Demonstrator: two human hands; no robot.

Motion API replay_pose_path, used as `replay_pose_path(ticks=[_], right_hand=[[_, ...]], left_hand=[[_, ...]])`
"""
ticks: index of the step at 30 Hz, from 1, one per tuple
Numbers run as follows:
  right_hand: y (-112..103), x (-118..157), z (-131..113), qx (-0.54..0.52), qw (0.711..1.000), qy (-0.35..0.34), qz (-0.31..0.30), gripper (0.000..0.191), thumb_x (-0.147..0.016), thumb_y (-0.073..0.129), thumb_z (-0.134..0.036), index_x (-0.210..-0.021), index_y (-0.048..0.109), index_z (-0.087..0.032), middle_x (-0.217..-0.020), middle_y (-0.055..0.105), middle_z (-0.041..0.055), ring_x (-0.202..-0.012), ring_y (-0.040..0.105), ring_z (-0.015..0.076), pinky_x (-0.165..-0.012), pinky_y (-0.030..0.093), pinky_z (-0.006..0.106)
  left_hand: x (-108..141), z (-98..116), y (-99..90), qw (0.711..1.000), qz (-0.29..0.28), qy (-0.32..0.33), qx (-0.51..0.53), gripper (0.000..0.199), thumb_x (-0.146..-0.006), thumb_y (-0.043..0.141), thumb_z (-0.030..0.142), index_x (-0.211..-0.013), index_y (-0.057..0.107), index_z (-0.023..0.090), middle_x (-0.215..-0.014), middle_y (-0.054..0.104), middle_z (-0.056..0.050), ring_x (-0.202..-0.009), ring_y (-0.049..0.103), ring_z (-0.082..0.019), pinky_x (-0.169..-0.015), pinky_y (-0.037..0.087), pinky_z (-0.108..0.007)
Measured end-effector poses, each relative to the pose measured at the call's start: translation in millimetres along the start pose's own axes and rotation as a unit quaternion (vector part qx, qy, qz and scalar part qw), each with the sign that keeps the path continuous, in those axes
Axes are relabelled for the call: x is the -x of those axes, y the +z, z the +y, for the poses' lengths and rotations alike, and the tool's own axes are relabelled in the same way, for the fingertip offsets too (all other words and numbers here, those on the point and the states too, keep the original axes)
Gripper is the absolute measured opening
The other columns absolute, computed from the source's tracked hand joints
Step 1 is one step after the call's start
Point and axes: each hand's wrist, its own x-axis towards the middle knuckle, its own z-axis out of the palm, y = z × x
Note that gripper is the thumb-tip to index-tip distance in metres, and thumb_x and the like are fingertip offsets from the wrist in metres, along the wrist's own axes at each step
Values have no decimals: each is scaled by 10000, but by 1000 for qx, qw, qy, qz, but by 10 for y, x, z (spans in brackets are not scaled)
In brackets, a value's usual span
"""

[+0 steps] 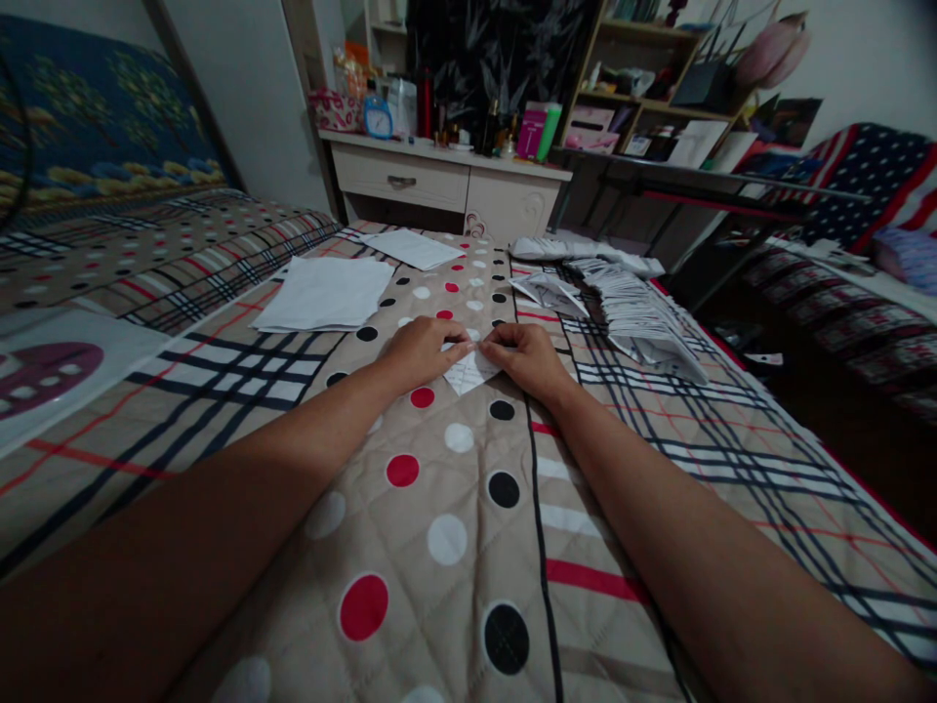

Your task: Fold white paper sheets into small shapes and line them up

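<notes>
A small folded piece of white paper [468, 375] with faint printing lies between my hands on the dotted bedspread [446, 542], one corner pointing toward me. My left hand [426, 351] pinches its left side with thumb and forefinger. On the right side, my right hand [528, 357] grips it in a similar pinch. Left of my hands lies a stack of white paper sheets [326, 293], and another white sheet [414, 248] lies behind it. To the right stand folded paper pieces [636, 312] in a long packed row, with a loose folded piece [549, 292] beside them.
A white dresser [399, 176] with a blue clock [379, 119] and bottles stands beyond the bed. At the left edge lies a white plastic bag [73, 361] with a purple print. Shelves [644, 98] and a flag-patterned cloth [878, 186] are at the right.
</notes>
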Motion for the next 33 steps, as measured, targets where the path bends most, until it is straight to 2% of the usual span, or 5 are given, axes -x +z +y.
replay_pose_path(ticks=[9,24,33], right_hand=[[6,-8,31,6,1000,-2,-2,194,-776,584,-280,-727,704,-134,-665,644,23,-631,534,137,-586,374,235],[8,-8,39,-4,1000,-13,-2,207,-785,590,-305,-722,689,-135,-664,626,23,-629,510,136,-576,357,240],[4,-4,44,-18,999,-38,-10,236,-806,594,-351,-743,674,-138,-684,621,27,-652,504,141,-590,357,246]], left_hand=[[3,7,2,1000,2,-7,-16,279,-872,549,427,-903,741,226,-896,754,-44,-814,664,-213,-678,431,-308],[-6,6,25,998,22,53,29,240,-879,533,325,-870,723,178,-835,733,-57,-778,644,-194,-708,433,-303],[6,22,11,999,21,43,9,256,-886,526,356,-896,721,191,-854,733,-50,-791,649,-201,-703,430,-307]])
